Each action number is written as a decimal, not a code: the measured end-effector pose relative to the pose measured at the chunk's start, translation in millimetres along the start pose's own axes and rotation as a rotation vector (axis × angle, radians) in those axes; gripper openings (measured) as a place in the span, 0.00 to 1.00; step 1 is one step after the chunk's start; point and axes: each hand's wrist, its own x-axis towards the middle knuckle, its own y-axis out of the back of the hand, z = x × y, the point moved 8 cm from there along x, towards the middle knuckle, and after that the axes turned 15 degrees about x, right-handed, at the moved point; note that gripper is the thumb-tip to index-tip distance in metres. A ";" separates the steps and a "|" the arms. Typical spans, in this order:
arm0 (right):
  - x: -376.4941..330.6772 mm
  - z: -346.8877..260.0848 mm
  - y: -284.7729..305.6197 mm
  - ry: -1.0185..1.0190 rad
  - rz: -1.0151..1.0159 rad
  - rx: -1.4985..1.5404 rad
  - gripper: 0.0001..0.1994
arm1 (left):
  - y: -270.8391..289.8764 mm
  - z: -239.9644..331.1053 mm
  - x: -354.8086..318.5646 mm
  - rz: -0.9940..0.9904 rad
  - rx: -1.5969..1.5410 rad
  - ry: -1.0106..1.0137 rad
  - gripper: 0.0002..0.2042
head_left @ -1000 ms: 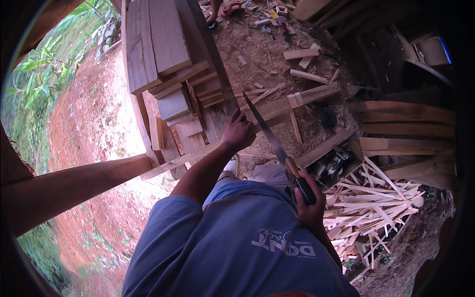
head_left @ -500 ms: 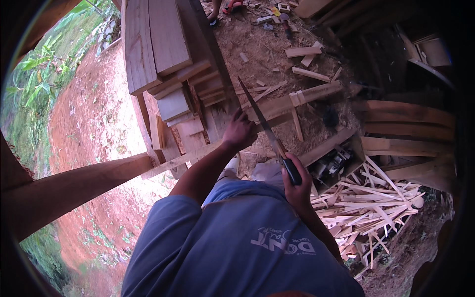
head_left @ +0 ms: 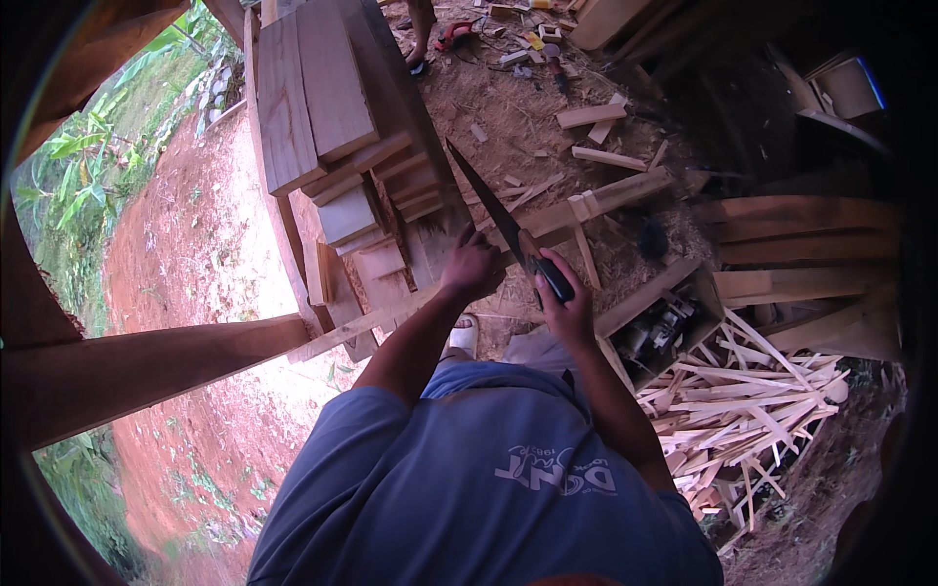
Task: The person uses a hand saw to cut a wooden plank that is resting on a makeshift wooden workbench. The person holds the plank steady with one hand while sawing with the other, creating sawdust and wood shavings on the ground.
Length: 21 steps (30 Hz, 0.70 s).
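Observation:
My right hand [head_left: 569, 301] is wrapped round the black handle of a handsaw [head_left: 496, 209]. The saw's dark, tapering blade points away from me and to the left, crossing a long wooden beam [head_left: 547, 223] that runs slantwise in front of my body. Just left of the blade, my left hand [head_left: 473, 269] is closed over the same beam, its fingers partly hidden against the wood. Where the blade meets the beam is too dim to show a cut.
Thick planks [head_left: 337, 88] lie stacked at the far left, above shorter blocks. A wooden box [head_left: 674, 317] with a dark machine stands to the right, beside a heap of thin offcuts [head_left: 752, 410]. Beyond are scattered wood scraps [head_left: 591, 115] and another person's leg [head_left: 421, 34].
My right hand and the saw have moved forward, away from my body, and slightly left. My left hand stays on the beam. The view has shifted a little.

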 end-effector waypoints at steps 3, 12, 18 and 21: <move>-26.4 0.7 2.2 -0.040 -0.024 0.005 0.22 | 7.5 2.8 2.9 -0.034 0.022 0.006 0.08; -116.2 -32.2 49.6 -0.075 0.000 -0.094 0.25 | -1.5 0.7 2.8 -0.066 0.039 0.002 0.08; -166.5 -57.0 79.9 -0.150 -0.006 -0.212 0.26 | -1.0 2.6 2.9 -0.086 0.091 -0.023 0.10; -179.1 -58.4 83.9 -0.132 -0.005 -0.231 0.26 | 8.2 7.9 4.3 -0.081 0.117 -0.037 0.10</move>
